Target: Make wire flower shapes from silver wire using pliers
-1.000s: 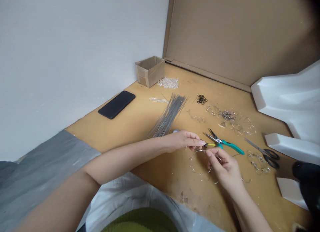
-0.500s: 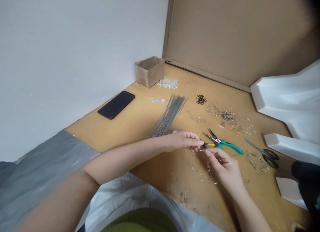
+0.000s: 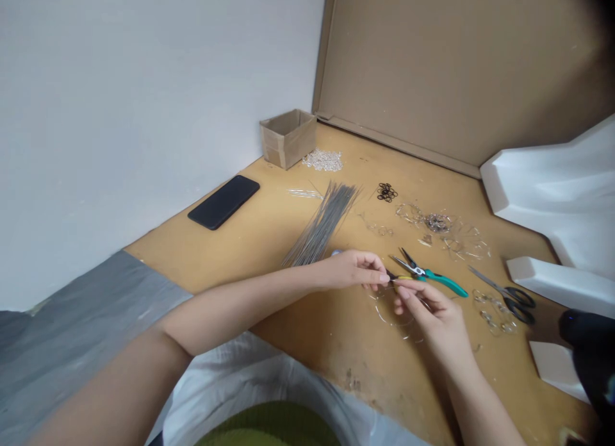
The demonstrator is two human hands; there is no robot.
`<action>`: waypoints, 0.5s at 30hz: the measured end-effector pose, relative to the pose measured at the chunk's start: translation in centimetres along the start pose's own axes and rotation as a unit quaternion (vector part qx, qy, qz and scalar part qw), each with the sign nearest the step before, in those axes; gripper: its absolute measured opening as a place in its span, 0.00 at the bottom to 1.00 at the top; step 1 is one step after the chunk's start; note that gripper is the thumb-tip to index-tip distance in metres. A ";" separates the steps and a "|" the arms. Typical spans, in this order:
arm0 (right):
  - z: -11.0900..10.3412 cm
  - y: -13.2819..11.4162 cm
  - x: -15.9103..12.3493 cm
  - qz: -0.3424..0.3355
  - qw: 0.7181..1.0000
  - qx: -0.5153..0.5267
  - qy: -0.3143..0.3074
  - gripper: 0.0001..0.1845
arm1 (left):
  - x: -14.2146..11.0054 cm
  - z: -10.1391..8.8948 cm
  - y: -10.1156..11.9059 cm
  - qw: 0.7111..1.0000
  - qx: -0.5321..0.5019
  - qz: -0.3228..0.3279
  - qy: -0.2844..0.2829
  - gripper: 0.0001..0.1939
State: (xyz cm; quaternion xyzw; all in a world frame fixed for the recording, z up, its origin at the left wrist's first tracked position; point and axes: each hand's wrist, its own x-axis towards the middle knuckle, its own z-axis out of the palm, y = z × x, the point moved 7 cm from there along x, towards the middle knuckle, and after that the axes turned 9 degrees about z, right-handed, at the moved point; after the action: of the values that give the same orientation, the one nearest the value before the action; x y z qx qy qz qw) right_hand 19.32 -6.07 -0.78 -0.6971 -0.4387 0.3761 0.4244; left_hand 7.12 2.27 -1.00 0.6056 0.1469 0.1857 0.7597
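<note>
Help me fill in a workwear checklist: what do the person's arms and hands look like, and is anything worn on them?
The left hand and right hand are ungloved; no ring, watch or bracelet shows, though both are partly hidden. No sleeve shows: the left arm is bare past the elbow, the right forearm to the picture's edge.

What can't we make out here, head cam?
Head view: what the left hand pinches, if anything; too small to tell.
Head view: part of the wire loop, covered by the right hand.
Head view: near end of the wire bundle, behind the left forearm.
Head view: floor of the cardboard box, behind its near walls.
Head view: black object, cut off by the right edge.
</note>
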 end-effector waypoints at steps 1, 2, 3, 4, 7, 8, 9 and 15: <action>0.0 0.1 0.1 0.001 1.000 0.016 -0.013 0.11 | 0.0 0.0 0.1 1.000 0.004 0.002 0.001 0.12; 0.1 0.1 0.2 0.000 0.999 0.038 -0.029 0.12 | 0.0 -0.1 0.1 1.000 0.007 0.004 0.004 0.12; 0.2 0.1 0.2 -0.002 0.997 0.062 -0.047 0.13 | 0.0 -0.2 0.2 1.000 0.010 0.008 0.010 0.12; 0.3 0.0 0.3 -0.004 0.994 0.087 -0.066 0.15 | 0.0 -0.3 0.2 1.000 0.010 0.014 0.019 0.12; 0.6 0.1 0.6 0.006 0.985 0.139 -0.102 0.19 | 0.2 -1.0 0.2 0.997 -0.018 0.044 0.060 0.16; 0.5 0.2 0.7 0.011 0.984 0.148 -0.100 0.20 | 0.3 -1.2 0.1 0.995 -0.036 0.052 0.074 0.17; 0.4 0.3 0.7 0.015 0.983 0.158 -0.093 0.21 | 0.4 -1.4 -0.1 0.993 -0.054 0.057 0.084 0.18; -0.3 1.0 1.0 0.032 0.978 0.202 -0.045 0.21 | 0.6 -2.0 -0.5 0.990 -0.079 0.065 0.098 0.19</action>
State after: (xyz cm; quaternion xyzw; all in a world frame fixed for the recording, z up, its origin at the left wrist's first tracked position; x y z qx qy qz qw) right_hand 20.22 -5.46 -1.80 -0.5928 -0.3502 0.5015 0.5239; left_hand 6.86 4.16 -1.96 0.5312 0.1656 0.3040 0.7733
